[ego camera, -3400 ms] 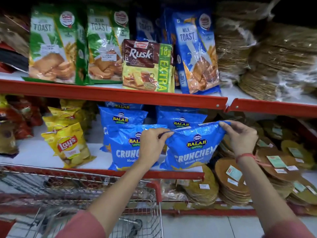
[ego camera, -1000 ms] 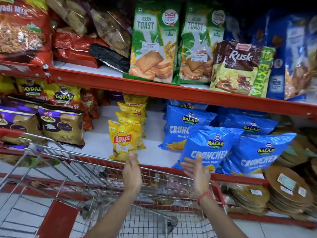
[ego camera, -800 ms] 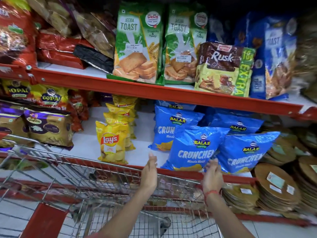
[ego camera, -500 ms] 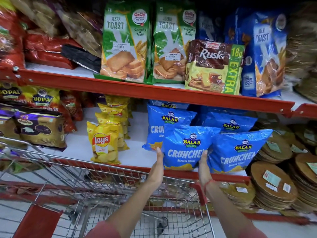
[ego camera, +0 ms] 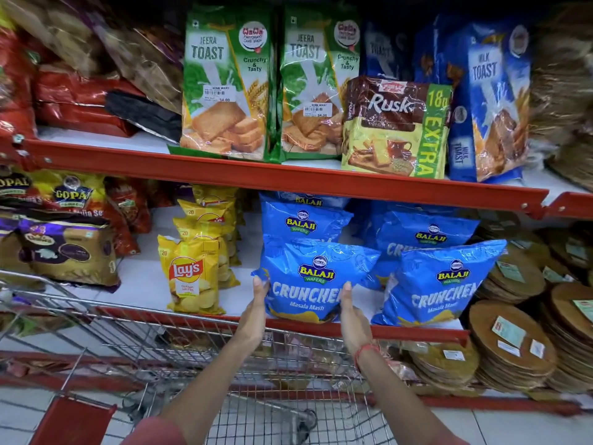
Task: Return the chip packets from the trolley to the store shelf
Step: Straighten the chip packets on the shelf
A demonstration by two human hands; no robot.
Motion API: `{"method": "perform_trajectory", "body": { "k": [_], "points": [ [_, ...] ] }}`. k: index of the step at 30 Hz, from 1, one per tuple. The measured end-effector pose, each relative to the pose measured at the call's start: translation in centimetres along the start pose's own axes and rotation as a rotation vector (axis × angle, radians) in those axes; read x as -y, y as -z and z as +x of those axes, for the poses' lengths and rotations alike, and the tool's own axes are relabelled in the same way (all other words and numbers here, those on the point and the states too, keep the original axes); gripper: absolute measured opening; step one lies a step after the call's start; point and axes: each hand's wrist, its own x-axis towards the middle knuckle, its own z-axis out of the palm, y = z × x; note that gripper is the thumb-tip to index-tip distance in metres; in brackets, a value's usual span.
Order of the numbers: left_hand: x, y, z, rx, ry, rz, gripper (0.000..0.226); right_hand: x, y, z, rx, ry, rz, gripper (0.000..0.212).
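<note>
Head camera looks down at two hands. The left hand (ego camera: 255,311) and the right hand (ego camera: 351,313) are flat and open, one on each side of a blue Balaji Crunchex packet (ego camera: 316,281), touching its edges but not closed on it. The packet stands at the front edge of the shelf (ego camera: 417,332), just beside another blue Crunchex packet (ego camera: 439,284). It looks puffy, shiny and soft. This seems to be the tidy-up step. Next, the hands should nudge it straight, gently, so it does not tip. The trolley (ego camera: 160,319) below looks empty of chips.
</note>
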Motion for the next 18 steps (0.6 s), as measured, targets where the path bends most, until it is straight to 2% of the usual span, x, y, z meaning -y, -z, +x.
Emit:
{"method": "perform_trajectory", "body": {
  "k": [2,5,8,11,12,15,18],
  "points": [
    [0.1,-0.1,0.1,0.011,0.013,0.035,0.065,-0.1,0.1,0.2,-0.044,0.019,-0.01,0.073],
    [-0.1,-0.4,-0.1,-0.002,0.011,0.089,0.058,-0.2,-0.1,0.7,-0.077,0.076,-0.048,0.073],
    [-0.7,0.0,-0.3,-0.074,-0.022,0.157,0.057,0.2,-0.6,0.7,-0.07,0.134,-0.065,0.082],
    [-1.5,1.1,-0.2,-0.107,-0.039,0.179,0.057,1.2,-1.4,0.5,-0.075,0.135,-0.097,0.079],
    [-1.6,1.4,-0.1,-0.087,-0.028,0.159,0.061,1.5,-1.5,0.5,-0.074,0.137,-0.108,0.077],
    [-1.1,1.7,0.4,-0.065,0.024,0.089,0.091,1.8,-1.4,1.0,-0.038,0.137,-0.164,0.073],
    [-0.8,1.8,0.2,-0.031,0.017,0.056,0.121,0.6,-0.8,2.0,0.041,0.086,-0.141,0.087]
  ]
}}
